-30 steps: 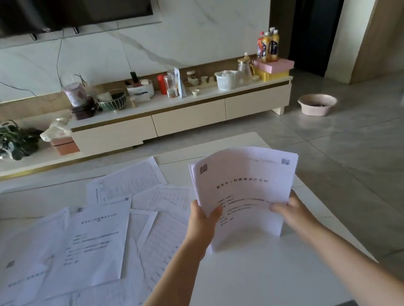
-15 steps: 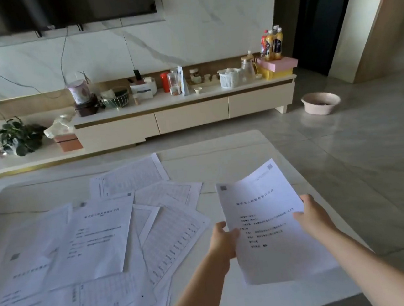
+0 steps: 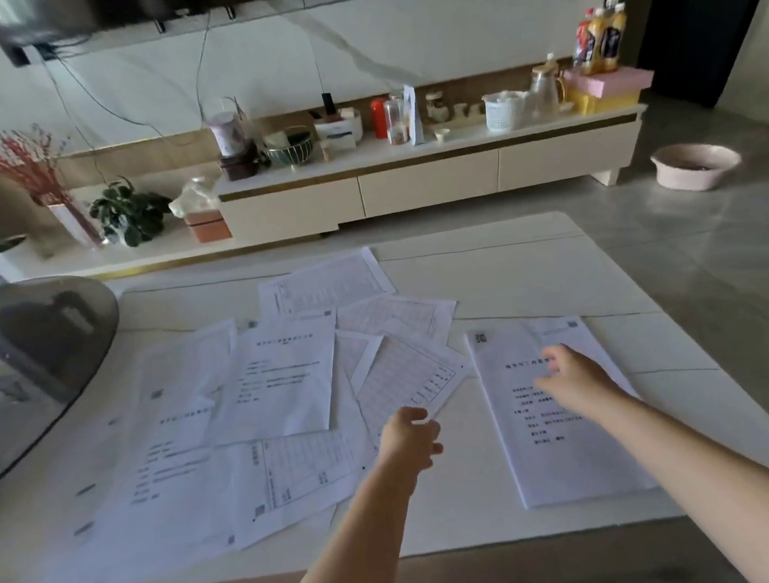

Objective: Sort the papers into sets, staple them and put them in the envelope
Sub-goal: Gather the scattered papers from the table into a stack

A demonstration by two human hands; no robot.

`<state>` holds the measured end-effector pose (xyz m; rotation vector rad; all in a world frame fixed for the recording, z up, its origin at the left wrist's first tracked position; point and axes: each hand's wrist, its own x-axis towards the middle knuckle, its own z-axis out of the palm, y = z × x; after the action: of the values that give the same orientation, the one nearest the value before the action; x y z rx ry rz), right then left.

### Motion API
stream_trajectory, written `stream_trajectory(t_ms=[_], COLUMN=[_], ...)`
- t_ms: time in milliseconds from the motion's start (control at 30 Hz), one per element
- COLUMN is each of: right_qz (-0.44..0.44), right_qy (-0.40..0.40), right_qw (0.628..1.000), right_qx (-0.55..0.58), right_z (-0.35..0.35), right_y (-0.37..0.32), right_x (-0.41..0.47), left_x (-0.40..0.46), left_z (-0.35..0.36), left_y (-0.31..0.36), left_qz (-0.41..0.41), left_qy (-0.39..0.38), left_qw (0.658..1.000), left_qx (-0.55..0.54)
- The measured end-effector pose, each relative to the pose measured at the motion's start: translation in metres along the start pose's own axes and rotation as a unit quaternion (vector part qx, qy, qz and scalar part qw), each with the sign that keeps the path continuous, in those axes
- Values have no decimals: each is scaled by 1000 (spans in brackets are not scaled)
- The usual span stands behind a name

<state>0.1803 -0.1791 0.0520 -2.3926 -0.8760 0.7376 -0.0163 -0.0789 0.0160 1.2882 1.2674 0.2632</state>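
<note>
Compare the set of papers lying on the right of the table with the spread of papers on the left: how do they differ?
The set on the right is squared up in one neat stack; the spread on the left is loose sheets overlapping at many angles. The set on the right shows only a text page on top; the spread on the left mixes text pages with grid forms. The right hand is over the set on the right; the left hand is at the edge of the spread. Both lie flat on the white table.

White stapled-size set [image 3: 575, 451] beside scattered papers [image 3: 278, 383]
</note>
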Motion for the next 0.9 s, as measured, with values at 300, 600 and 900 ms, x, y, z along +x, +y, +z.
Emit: stream_trajectory(t_ms=[300,600,900], right_qz=[-67,-1,39], right_qy=[-99,-140,-87], right_qw=[991,982,983], right_qx=[66,124,160], right_z=[104,221,247], right_y=[-142,-193,-196], right_x=[-10,54,81], left_x=[7,92,127], left_z=[-174,-257,-262], left_y=[-21,-55,-59], left_qz=[24,10,-16], left_qy=[130,247,291], left_qw=[989,950,933], left_qx=[60,193,213])
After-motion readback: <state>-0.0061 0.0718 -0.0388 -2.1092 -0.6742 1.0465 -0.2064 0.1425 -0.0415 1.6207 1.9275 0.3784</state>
